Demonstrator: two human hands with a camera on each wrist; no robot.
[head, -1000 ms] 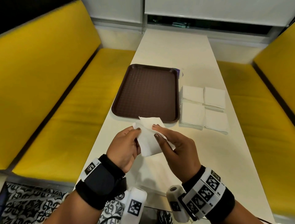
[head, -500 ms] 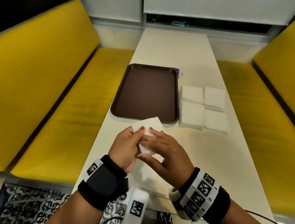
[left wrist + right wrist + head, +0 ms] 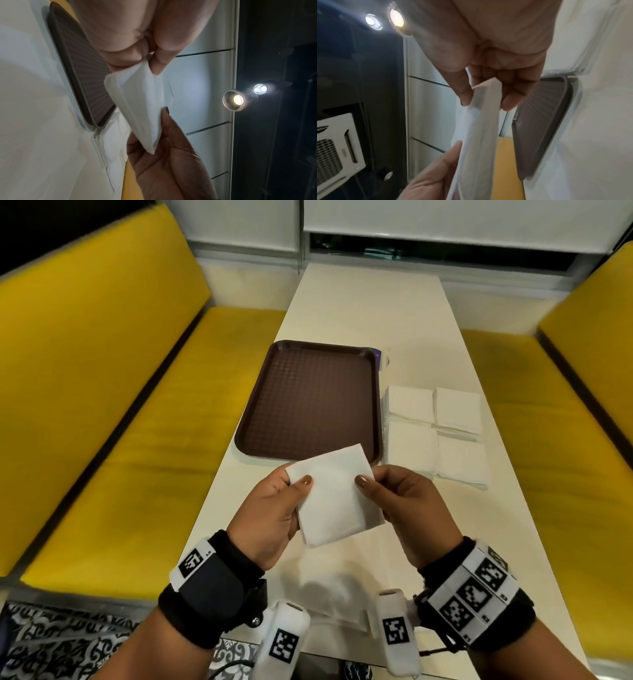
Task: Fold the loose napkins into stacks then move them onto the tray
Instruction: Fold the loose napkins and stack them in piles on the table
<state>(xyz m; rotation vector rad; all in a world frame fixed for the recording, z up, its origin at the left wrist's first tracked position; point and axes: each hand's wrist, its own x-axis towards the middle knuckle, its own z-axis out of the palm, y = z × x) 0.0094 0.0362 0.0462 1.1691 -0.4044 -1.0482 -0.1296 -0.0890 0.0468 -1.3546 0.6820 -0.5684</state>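
My left hand (image 3: 270, 515) and right hand (image 3: 407, 508) pinch folded white napkin (image 3: 334, 494) by opposite edges, thumbs on top, held flat above table (image 3: 370, 313).

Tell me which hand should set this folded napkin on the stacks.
Probably the right hand: it pinches the napkin's right edge, and the folded stacks lie on that side, right of the tray.

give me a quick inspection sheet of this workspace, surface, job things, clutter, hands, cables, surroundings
surface: long white table.
job's things: folded napkin held above the table; brown tray holds nothing; four folded stacks right of the tray; loose napkins under the wrists.
clutter: small item at the tray's far right corner, unclear.
grippers: left hand and right hand each pinch a napkin edge.
cables: thin cable at the right wrist.
surroundings: yellow benches on both sides.
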